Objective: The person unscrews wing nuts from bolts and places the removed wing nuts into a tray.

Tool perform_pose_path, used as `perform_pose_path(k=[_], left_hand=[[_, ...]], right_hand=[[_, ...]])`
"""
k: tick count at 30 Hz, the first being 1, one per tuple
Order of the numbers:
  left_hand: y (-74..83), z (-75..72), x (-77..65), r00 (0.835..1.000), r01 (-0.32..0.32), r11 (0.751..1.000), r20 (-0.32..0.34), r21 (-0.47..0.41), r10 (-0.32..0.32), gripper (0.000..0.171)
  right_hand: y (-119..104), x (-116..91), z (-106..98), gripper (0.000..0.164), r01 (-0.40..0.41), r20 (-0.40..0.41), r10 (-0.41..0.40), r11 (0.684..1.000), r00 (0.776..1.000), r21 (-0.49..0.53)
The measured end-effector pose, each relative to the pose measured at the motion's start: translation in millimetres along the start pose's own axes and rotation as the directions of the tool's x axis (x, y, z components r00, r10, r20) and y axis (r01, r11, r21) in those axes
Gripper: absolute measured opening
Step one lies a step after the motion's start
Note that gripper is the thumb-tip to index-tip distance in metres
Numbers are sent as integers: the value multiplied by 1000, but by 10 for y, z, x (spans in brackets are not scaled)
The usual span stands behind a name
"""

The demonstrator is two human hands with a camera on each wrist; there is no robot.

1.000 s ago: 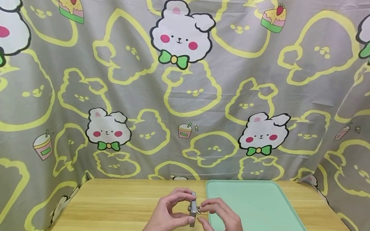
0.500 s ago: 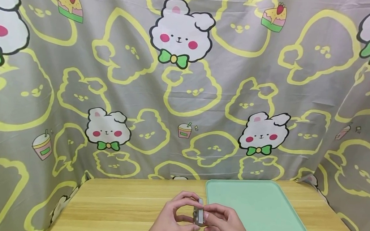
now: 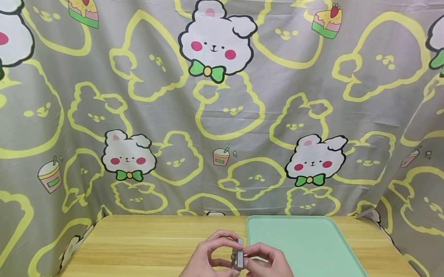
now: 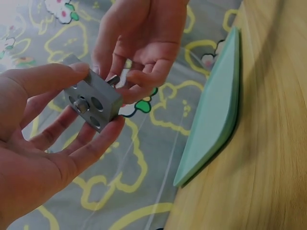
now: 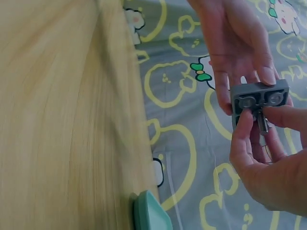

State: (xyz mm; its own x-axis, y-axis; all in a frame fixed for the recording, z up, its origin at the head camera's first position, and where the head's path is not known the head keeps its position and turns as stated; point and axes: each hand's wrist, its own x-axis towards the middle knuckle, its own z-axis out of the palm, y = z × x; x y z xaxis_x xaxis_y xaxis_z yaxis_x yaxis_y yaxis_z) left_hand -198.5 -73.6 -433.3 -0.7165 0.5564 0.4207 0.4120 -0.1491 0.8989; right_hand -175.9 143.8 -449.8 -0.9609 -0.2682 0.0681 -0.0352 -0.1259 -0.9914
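A small grey block with round holes is held up over the table in the head view. My left hand grips it by opposite edges, thumb on one side and fingertips on the other. In the left wrist view, a round stud sits among the holes on the near face of the block. A threaded screw sticks out of its other face in the right wrist view. My right hand has thumb and forefinger on either side of that screw, pinching at its base.
A pale green tray lies on the wood-grain table, right beside and behind my right hand. A grey curtain with cartoon prints hangs behind the table and along both sides.
The right hand has come in from loosely spread fingers to close at the block's screw side. The block has shifted slightly right and turned a little; over the last half second both hands barely move.
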Motion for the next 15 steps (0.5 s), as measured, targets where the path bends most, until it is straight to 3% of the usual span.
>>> perform_pose_path(k=[4,7,9,12,15], left_hand=[[13,-19,10,998,67,997,-4,-27,-67,44],[22,-41,21,992,122,991,-9,-52,-123,45],[21,-56,24,991,130,988,-11,-78,-131,45],[23,-71,23,990,136,985,-18,-109,-138,47],[31,-77,22,987,151,980,-32,-130,-156,49]], right_hand=[[16,-19,66,17,152,-35,-159,977,987,-148],[56,-18,119,10,299,-50,-324,915,945,-271],[90,-11,138,18,427,-26,-465,833,885,-353],[134,3,148,33,601,36,-654,671,756,-433],[168,31,148,32,706,101,-778,497,620,-505]])
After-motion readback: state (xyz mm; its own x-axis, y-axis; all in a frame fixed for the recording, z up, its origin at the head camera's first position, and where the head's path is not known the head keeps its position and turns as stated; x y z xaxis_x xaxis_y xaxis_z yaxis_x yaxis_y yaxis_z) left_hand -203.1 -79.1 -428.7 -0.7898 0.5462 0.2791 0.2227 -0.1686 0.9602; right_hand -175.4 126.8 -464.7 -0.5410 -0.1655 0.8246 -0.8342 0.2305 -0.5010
